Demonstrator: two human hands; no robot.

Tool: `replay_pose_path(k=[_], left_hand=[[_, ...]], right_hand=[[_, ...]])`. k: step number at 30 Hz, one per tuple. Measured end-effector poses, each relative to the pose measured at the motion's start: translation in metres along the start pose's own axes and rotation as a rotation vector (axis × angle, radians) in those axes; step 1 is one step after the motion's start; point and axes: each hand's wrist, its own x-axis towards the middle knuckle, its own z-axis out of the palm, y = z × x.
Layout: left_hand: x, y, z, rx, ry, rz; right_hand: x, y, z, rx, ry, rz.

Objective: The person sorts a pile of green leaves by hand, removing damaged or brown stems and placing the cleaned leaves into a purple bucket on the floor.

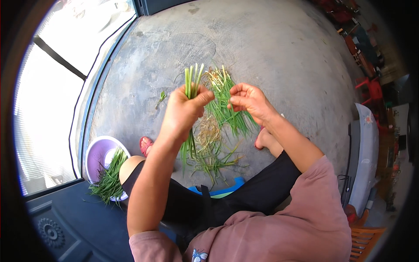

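Observation:
My left hand [182, 109] is closed round a bunch of garlic chives [189, 81]. Their pale stem ends stick up above the fist, and green leaves hang below it. To the right, my right hand [249, 102] has its thumb and fingers pinched together; whatever is between the fingertips is too small to make out. Beneath and between the hands lies a pile of chives [224, 111] on the floor, roots toward the far side. Nearer me is a heap of dry, yellowish scraps [208, 131] with loose green leaves [211, 163].
At my left stands a lilac basin [92, 159] with chives [112, 177] spilling over its rim. A small green sprig [162, 96] lies on the concrete floor [174, 43]. Part of a blue and green seat [227, 190] shows between my legs. A wooden chair [366, 238] stands right.

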Motion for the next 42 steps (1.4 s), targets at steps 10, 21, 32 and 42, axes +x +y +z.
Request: replay_pose_path(k=[10, 21, 32, 42], left_hand=[[0.003, -0.039, 0.029, 0.116, 0.031, 0.046], [0.003, -0.022, 0.035, 0.036, 0.002, -0.058], [-0.003, -0.026, 0.031, 0.124, -0.009, -0.039], [-0.009, -0.025, 0.025, 0.163, -0.095, -0.128]], right_hand=[[-0.024, 0.027, 0.026, -0.170, 0.073, -0.311], [-0.034, -0.003, 0.014, 0.043, 0.105, -0.290], [-0.034, 0.007, 0.018, -0.321, 0.079, -0.373], [-0.031, 0.007, 0.015, -0.771, 0.229, -0.680]])
